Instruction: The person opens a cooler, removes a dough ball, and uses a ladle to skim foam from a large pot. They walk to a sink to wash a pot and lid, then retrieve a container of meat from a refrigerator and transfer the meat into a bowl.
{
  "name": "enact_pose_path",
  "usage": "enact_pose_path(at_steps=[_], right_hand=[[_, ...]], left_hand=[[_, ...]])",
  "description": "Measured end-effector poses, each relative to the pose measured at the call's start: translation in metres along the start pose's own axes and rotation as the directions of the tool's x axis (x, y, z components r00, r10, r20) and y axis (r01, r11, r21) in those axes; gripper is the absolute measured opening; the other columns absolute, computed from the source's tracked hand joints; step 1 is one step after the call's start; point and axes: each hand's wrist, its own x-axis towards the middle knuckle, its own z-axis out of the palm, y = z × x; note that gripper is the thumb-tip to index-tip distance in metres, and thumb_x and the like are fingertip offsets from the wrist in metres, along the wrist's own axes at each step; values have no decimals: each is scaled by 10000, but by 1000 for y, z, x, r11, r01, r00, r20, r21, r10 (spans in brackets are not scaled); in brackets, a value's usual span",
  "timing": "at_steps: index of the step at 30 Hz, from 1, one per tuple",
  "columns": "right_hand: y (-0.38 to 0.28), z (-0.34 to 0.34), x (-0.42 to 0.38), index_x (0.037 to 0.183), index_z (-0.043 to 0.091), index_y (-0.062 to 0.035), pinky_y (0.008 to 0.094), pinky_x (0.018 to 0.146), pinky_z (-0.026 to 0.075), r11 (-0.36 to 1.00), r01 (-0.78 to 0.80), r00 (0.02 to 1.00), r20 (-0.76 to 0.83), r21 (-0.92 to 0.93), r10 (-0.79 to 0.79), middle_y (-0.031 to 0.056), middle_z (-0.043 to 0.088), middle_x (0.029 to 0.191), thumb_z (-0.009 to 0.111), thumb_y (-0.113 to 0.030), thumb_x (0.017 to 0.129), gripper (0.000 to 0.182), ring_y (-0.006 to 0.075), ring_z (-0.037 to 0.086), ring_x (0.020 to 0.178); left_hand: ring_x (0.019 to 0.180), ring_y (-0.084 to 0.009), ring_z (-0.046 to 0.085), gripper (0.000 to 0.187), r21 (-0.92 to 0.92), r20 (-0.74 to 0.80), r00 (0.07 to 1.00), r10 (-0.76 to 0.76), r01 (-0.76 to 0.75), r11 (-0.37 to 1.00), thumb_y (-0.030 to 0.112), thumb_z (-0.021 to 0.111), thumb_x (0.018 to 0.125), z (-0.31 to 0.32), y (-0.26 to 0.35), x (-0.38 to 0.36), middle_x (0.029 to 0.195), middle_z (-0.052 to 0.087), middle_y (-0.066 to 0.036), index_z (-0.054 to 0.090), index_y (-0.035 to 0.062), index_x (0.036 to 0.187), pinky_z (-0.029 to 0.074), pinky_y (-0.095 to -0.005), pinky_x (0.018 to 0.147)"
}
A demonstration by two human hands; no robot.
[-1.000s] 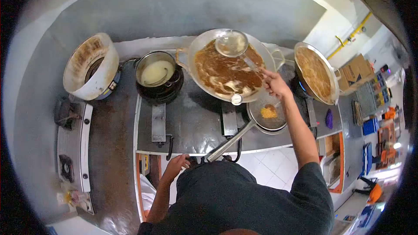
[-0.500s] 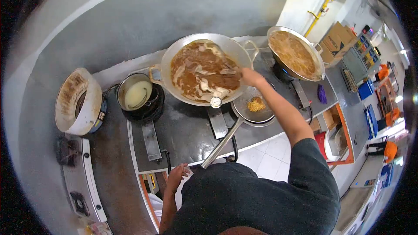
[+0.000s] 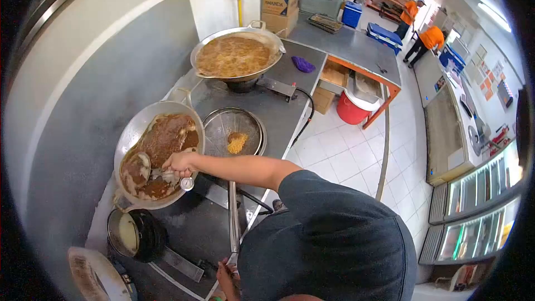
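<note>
Over the large wok (image 3: 118,159) of brown liquid with pale foam, my right hand (image 3: 182,164) is closed around the handle of a ladle (image 3: 135,170), whose round head sits in the liquid. A dial thermometer (image 3: 187,184) is at the wok's rim, just below that hand. My left hand (image 3: 227,276) hangs low by the counter edge, near the end of the long handle of a strainer (image 3: 216,125); its fingers are partly hidden and small. Yellow crumbs (image 3: 237,143) lie in the strainer.
A second wok (image 3: 237,56) of bubbling liquid stands on a burner farther along the counter. A black pot (image 3: 150,237) is beyond the near wok. A purple cloth (image 3: 302,64), cardboard boxes (image 3: 278,3) and a red bucket (image 3: 351,108) are farther off. Several people in orange work in the background.
The view has swung to the right, showing more of the room. My right hand has shifted over the wok with the ladle, whose head is now visible.
</note>
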Motion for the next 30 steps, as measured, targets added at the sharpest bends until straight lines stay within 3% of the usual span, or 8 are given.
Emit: enact_pose_path(at_steps=[3,12,15,18,21,24,27,30], right_hand=[[-1,34,-31,1549,429,-241,219,345,256,982,78,996,-34,-175,-85,-46,357,615,389,-42,983,602,46,306,444],[-6,28,-114,1566,404,-229,204,372,202,968,195,973,-94,-155,-211,-49,329,627,375,35,908,710,43,246,463],[-18,5,-140,1498,514,-188,281,390,351,928,246,944,-149,-280,-295,27,494,628,439,29,901,640,117,440,477],[-36,13,-184,1389,617,-139,406,565,507,549,189,747,-244,-814,-619,146,674,824,519,-4,880,536,265,645,689],[-55,-5,-199,1265,697,-92,495,785,569,85,-168,605,-171,-982,-778,214,739,1069,593,-55,858,421,378,723,952],[-72,-2,-217,1168,719,-48,510,782,572,-29,-433,612,-270,-901,-743,233,731,1066,625,-85,838,345,414,714,938],[-71,-13,-215,1075,721,0,493,790,577,-110,-444,652,-237,-889,-720,226,737,1019,631,-114,836,279,402,720,953],[-70,-29,-191,1255,662,-33,509,797,569,-320,-366,862,-188,-874,-471,260,723,1071,568,-83,859,410,415,718,956]], left_hand=[[669,-120,610,595,-73,19,1000,-10,12,997,519,494,1055,0,12,-1,846,658,-79,589,0,1331,460,-276,465],[681,-142,604,595,40,54,998,15,-18,999,523,485,1059,-5,27,26,830,656,-65,605,-1,1315,482,-304,551],[706,-152,619,603,152,79,996,36,-48,987,529,490,1056,-16,21,48,832,676,-75,630,-7,1295,489,-305,621],[715,-146,621,616,107,124,991,52,-66,992,535,487,1056,-20,18,52,828,685,-83,646,-20,1269,491,-306,659],[672,-151,624,582,176,178,979,97,-129,976,572,487,1038,-36,0,73,868,675,-59,609,73,1313,480,-308,549],[679,-159,631,584,130,214,974,75,-104,986,575,481,1039,-40,-5,73,877,680,-60,615,76,1311,488,-317,548],[683,-169,636,598,120,184,981,60,-83,989,579,469,1042,-37,-8,65,873,688,-67,609,68,1319,490,-320,554],[687,-178,638,603,206,179,982,57,-94,974,583,462,1043,-30,8,45,866,688,-70,608,68,1320,486,-324,556]])
